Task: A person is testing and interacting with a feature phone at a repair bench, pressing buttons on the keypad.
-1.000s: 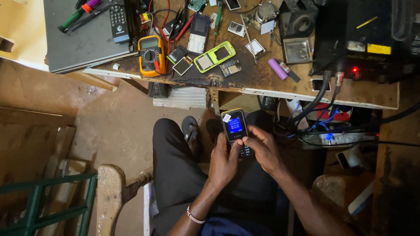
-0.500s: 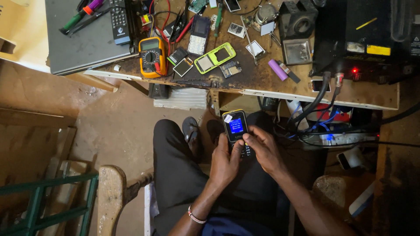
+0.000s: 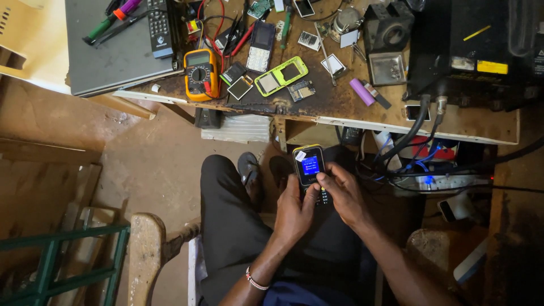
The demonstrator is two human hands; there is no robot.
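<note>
Both my hands hold a small black keypad phone [image 3: 309, 165] over my lap; its screen glows blue and a white sticker sits on its top corner. My left hand [image 3: 293, 212] wraps the phone's lower left side from below. My right hand [image 3: 343, 194] grips the right side, with the thumb resting on the keypad. A beaded bracelet [image 3: 255, 280] circles my left wrist. My legs in dark trousers and two dark shoes [image 3: 249, 170] show beneath the phone.
A worn workbench [image 3: 340, 107] spans the top, carrying a yellow multimeter [image 3: 200, 73], a lime-green phone shell [image 3: 280, 76], a grey laptop [image 3: 116, 54], a black remote [image 3: 160, 25], small parts and a black box [image 3: 481, 51]. Cables and a power strip [image 3: 436, 180] hang below. A green metal frame [image 3: 51, 266] stands lower left.
My hands and the phone have stayed nearly still; only my right thumb shifts slightly on the keypad.
</note>
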